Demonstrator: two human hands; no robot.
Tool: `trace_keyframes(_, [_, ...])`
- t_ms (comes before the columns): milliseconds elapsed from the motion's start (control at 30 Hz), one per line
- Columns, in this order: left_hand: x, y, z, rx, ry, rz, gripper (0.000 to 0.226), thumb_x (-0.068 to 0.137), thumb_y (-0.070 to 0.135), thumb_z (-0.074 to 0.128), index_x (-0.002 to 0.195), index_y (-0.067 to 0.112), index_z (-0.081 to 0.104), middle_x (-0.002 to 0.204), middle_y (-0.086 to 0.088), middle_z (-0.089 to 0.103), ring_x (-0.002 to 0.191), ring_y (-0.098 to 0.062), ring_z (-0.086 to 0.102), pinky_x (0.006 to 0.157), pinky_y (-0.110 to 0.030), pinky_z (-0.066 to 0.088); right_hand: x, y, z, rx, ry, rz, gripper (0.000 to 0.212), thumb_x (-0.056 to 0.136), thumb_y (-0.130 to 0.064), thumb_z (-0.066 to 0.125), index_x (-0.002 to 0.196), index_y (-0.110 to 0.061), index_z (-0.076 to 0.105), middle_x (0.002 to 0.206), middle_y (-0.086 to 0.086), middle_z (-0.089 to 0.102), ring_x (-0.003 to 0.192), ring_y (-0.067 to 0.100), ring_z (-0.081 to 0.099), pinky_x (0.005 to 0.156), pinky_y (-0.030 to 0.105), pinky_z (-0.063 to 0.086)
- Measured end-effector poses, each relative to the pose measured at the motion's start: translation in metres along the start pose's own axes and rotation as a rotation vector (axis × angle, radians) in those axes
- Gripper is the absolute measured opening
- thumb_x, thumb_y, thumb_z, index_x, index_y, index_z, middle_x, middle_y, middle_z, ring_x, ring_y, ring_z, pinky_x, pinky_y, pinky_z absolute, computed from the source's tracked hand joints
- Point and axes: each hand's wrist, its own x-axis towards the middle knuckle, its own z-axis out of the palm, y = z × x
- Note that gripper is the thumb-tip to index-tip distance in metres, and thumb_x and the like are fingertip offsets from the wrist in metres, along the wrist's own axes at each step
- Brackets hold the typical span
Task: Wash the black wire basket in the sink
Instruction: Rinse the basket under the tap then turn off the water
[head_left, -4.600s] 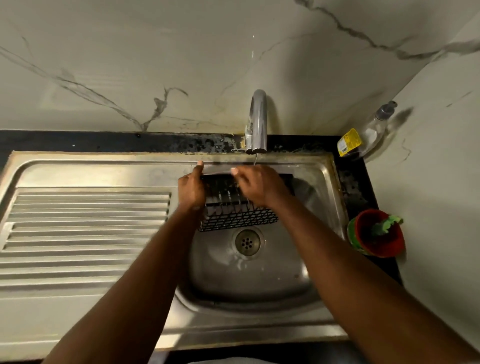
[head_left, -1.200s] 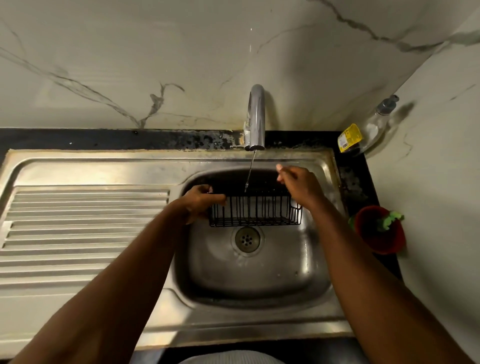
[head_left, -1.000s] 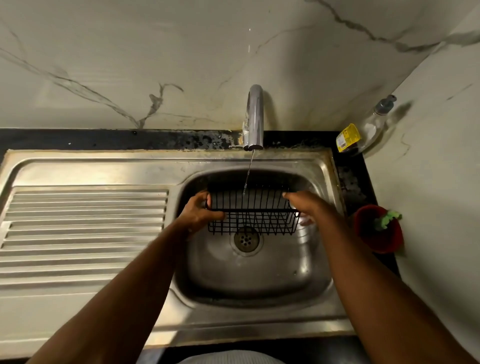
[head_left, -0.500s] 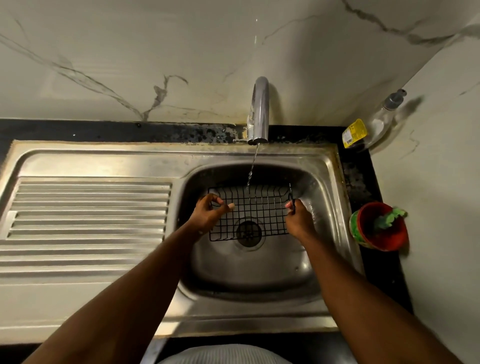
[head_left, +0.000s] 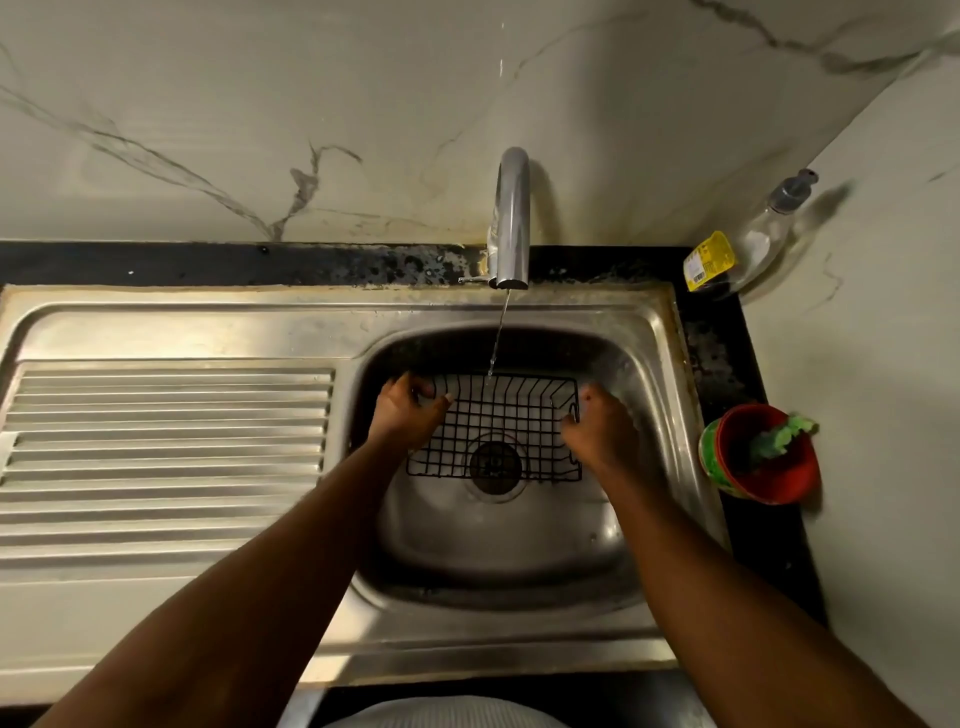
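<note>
Head view: left hand (head_left: 405, 415) and right hand (head_left: 602, 431) each clasping an end of black wire basket (head_left: 493, 415), held low in steel sink (head_left: 670, 415) basin over drain (head_left: 494, 464). Thin stream from tap (head_left: 511, 218) striking basket's far edge. Ribbed drainboard (head_left: 166, 457) left of sink; red cup (head_left: 763, 452) right; marble wall behind.

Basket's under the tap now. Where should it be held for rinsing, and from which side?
By its two short end walls, one hand from each side, as now: left hand on the left end, right hand on the right. The basket is long and open-topped, so end grips probably leave its wire floor clear for the stream.
</note>
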Motion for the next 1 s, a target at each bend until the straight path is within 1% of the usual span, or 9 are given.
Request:
trace_keyframes(100, [0.005,0.018,-0.007,0.005,0.106,0.076,0.029,0.089,0.048,0.075,0.091,0.021,0.064,0.103,0.000,0.066,0.089,-0.017,0.064,0.075,-0.030,0.050,0.005,-0.030,-0.017,0.080,0.134,-0.244,0.036,0.091,-0.024,0.073,0.125,-0.021,0.061,0.121,0.002,0.069,0.101,0.021,0.068,0.076,0.028,0.053])
trace_keyframes(200, [0.009,0.040,-0.018,-0.032,0.113,0.130,0.026,0.092,0.045,0.073,0.091,0.021,0.064,0.087,0.003,0.069,0.079,-0.013,0.066,0.068,-0.028,0.053,0.012,-0.062,-0.035,0.155,0.131,-0.459,0.026,0.093,-0.025,0.072,0.117,-0.025,0.064,0.117,-0.007,0.066,0.087,0.008,0.065,0.067,0.020,0.053])
trace_keyframes(367, [0.017,0.065,-0.037,-0.143,0.091,0.153,0.018,0.099,0.037,0.066,0.097,0.020,0.064,0.092,0.005,0.068,0.080,-0.004,0.064,0.062,-0.019,0.050,0.023,-0.119,-0.065,0.228,0.229,-0.603,0.027,0.093,-0.023,0.073,0.119,-0.019,0.068,0.110,-0.012,0.065,0.084,0.003,0.060,0.068,0.010,0.047])
trace_keyframes(500, [0.028,0.064,-0.048,-0.219,0.011,0.140,0.022,0.101,0.036,0.063,0.115,0.020,0.067,0.111,-0.003,0.071,0.096,-0.016,0.069,0.083,-0.037,0.063,0.036,-0.153,-0.075,0.076,0.248,-0.723,0.039,0.090,-0.020,0.076,0.128,-0.013,0.068,0.123,0.005,0.071,0.094,0.016,0.070,0.081,0.032,0.060])
trace_keyframes(567, [0.030,0.064,-0.050,-0.235,0.013,0.129,0.033,0.101,0.036,0.063,0.130,0.019,0.064,0.116,-0.004,0.069,0.102,-0.019,0.068,0.086,-0.038,0.063,0.047,-0.163,-0.074,0.002,0.215,-0.753,0.043,0.090,-0.027,0.077,0.131,-0.019,0.067,0.123,0.005,0.073,0.103,0.022,0.072,0.086,0.037,0.061])
trace_keyframes(667, [0.033,0.064,-0.052,-0.249,0.027,0.127,0.036,0.100,0.036,0.066,0.132,0.021,0.064,0.119,-0.006,0.069,0.106,-0.022,0.067,0.081,-0.032,0.062,0.069,-0.179,-0.063,-0.095,0.054,-0.743,0.039,0.086,-0.046,0.071,0.124,-0.036,0.069,0.120,-0.006,0.073,0.107,0.015,0.070,0.091,0.024,0.055])
trace_keyframes(733, [0.037,0.063,-0.052,-0.254,0.026,0.112,0.036,0.099,0.036,0.067,0.132,0.021,0.063,0.120,-0.005,0.069,0.106,-0.021,0.067,0.076,-0.026,0.059,0.083,-0.187,-0.052,-0.167,-0.003,-0.738,0.035,0.081,-0.046,0.069,0.115,-0.036,0.069,0.111,-0.008,0.073,0.101,0.015,0.070,0.082,0.020,0.050])
trace_keyframes(833, [0.039,0.062,-0.051,-0.239,0.017,0.115,0.039,0.099,0.038,0.067,0.133,0.021,0.062,0.120,-0.005,0.068,0.104,-0.019,0.067,0.070,-0.021,0.055,0.094,-0.190,-0.042,-0.192,-0.014,-0.758,0.020,0.085,-0.043,0.063,0.103,-0.034,0.066,0.096,-0.009,0.070,0.088,0.015,0.068,0.078,0.025,0.056])
trace_keyframes(1000, [0.038,0.060,-0.050,-0.205,0.002,0.139,0.040,0.098,0.042,0.067,0.133,0.022,0.063,0.115,-0.001,0.070,0.099,-0.014,0.068,0.077,-0.029,0.061,0.070,-0.172,-0.059,0.127,0.054,-0.687,0.025,0.089,-0.035,0.075,0.113,-0.028,0.073,0.108,-0.007,0.075,0.098,0.008,0.069,0.089,0.027,0.058])
